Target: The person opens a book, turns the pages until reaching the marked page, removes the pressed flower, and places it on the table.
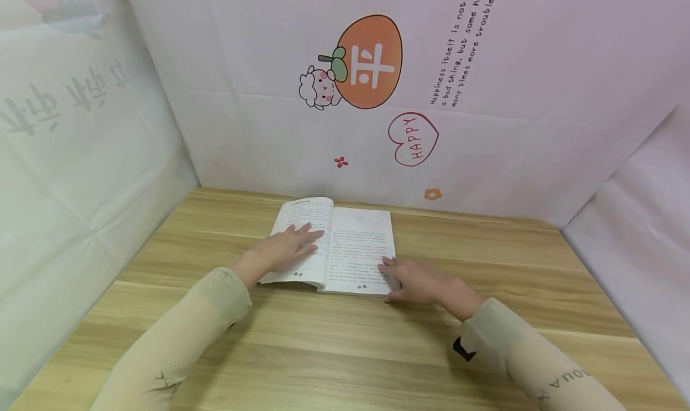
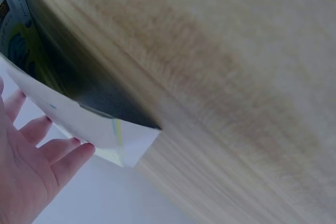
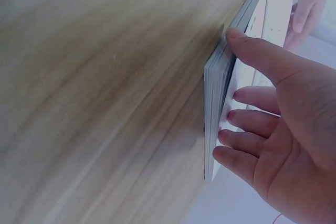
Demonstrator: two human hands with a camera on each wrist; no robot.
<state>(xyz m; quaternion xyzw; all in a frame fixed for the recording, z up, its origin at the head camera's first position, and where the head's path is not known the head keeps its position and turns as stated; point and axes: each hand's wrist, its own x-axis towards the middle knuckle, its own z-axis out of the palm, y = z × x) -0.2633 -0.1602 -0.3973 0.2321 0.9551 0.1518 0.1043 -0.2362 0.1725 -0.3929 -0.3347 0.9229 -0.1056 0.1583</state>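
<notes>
Open book [image 1: 356, 243] lies on wood table [image 1: 334, 351] nr printed backdrop [image 1: 259, 141], L half tilted up w/ gap under it, R half flat. L hand [image 1: 286, 247] rests on L pg, fingers slightly spread. R hand [image 1: 417, 282] is at R pg's lower outer corner, fingers a bit apart over pg, thumb at btm edge; can't tell how hard it presses

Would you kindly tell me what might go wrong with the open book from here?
The left half of the book arches off the table, so its pages might spring over if the left hand lifts. The right hand rests at the lower right corner; a slip there could crease a page.
</notes>
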